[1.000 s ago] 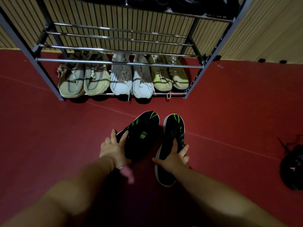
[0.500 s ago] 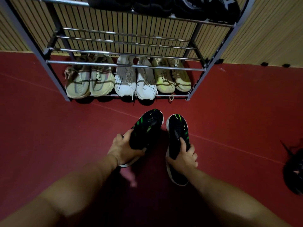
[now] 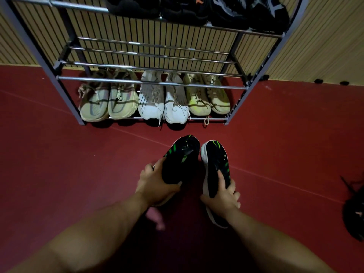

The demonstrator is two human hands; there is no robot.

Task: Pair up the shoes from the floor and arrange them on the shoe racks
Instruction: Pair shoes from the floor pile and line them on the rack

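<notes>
The left hand (image 3: 155, 186) grips one black green-striped sneaker (image 3: 182, 158); the right hand (image 3: 221, 198) clasps its mate (image 3: 214, 162). Both sneakers sit side by side on the red floor (image 3: 59, 164), near the shoe rack's (image 3: 153, 83) front edge.

No readable text, labels or brands anywhere.

Bottom tier of shoe rack (image 3: 65, 99) full: six light shoes (image 3: 153, 99) side by side. Middle tier rails (image 3: 149, 64) bare, open from front. Top tier: dark shoes (image 3: 197, 8). Red floor (image 3: 59, 164) before rack open; dark item (image 3: 354, 213) far right.
</notes>
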